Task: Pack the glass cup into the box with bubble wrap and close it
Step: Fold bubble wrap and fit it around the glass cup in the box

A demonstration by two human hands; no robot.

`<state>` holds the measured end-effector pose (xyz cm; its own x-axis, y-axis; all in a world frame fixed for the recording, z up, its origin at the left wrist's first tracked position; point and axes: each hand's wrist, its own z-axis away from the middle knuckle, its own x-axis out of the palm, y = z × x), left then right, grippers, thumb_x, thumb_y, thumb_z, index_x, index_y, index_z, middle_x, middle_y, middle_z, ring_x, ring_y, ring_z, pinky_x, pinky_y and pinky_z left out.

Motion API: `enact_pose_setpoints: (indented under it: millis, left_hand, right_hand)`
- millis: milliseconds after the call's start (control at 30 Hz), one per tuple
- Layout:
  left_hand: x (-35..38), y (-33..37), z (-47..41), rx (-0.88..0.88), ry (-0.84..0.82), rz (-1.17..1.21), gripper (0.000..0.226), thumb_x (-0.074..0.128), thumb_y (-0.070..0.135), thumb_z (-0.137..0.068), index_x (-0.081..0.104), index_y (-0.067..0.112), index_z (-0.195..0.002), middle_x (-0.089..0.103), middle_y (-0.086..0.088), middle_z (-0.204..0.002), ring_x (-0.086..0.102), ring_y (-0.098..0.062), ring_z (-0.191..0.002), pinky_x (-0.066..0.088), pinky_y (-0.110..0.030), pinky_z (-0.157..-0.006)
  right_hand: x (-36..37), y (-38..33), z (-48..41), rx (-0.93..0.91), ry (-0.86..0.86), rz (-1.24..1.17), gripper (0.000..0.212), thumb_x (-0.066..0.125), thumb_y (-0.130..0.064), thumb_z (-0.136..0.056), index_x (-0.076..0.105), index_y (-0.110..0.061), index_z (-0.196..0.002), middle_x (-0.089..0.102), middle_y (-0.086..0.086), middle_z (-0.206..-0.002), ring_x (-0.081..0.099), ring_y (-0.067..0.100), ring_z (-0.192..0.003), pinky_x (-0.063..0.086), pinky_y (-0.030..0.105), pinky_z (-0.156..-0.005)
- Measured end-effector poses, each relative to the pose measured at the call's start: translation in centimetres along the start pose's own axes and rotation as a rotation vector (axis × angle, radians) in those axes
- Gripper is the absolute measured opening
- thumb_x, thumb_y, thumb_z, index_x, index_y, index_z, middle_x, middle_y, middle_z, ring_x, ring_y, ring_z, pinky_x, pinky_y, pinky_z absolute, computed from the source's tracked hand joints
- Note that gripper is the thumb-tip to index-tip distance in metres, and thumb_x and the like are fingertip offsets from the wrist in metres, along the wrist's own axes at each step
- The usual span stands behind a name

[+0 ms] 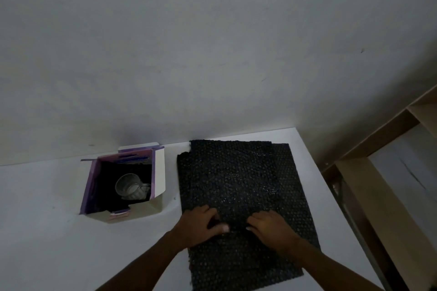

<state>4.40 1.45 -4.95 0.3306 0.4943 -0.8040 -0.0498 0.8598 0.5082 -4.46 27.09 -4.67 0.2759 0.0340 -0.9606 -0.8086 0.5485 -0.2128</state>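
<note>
A small purple and white box (158, 172) stands open on the white table, left of centre. Inside it, on black padding, lies a clear glass cup (128, 187) with a handle. To the right, a large sheet of black bubble wrap (236, 172) lies flat on the table, with a second layer showing at its far edge. My left hand (198, 224) and my right hand (272, 228) rest side by side on the near half of the sheet, fingers curled and pinching the wrap between them.
The white table (47, 231) meets a grey wall at the back and ends at its right edge near the bubble wrap. Wooden shelving (378, 184) stands to the right, below table level.
</note>
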Motion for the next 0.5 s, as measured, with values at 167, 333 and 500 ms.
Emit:
enact_pose_setpoints:
  millis: [167,333,500]
  left_hand:
    - [0.5,-0.6,0.3,0.229,-0.167,-0.322,0.055,0.052,0.068,-0.081,0.048,0.030,-0.121,0.049,0.001,-0.124,0.045,-0.018,-0.115,0.036,-0.037,-0.093]
    - [2.3,-0.5,0.8,0.155,-0.124,-0.373,0.035,0.045,0.045,-0.097,0.056,0.019,-0.117,0.048,-0.005,-0.129,0.043,-0.021,-0.122,0.041,-0.038,-0.095]
    - [3.0,-0.3,0.6,0.059,-0.051,-0.356,0.031,0.053,0.020,-0.093,0.052,0.011,-0.122,0.051,-0.011,-0.129,0.047,-0.027,-0.119,0.047,-0.039,-0.090]
  right_hand:
    - [-1.4,0.3,-0.4,-0.113,-0.133,0.020,0.023,0.053,-0.021,-0.089,0.057,-0.014,-0.111,0.058,0.010,-0.113,0.056,0.028,-0.101,0.045,0.039,-0.081]
    - [0.0,0.0,0.7,-0.106,-0.284,0.034,0.033,0.045,-0.042,-0.096,0.057,-0.021,-0.119,0.053,0.007,-0.122,0.049,0.026,-0.113,0.040,0.037,-0.091]
    - [1.0,-1.0,1.5,-0.024,-0.231,0.000,0.052,0.032,-0.061,-0.096,0.065,-0.023,-0.110,0.051,0.002,-0.118,0.045,0.019,-0.112,0.042,0.035,-0.090]
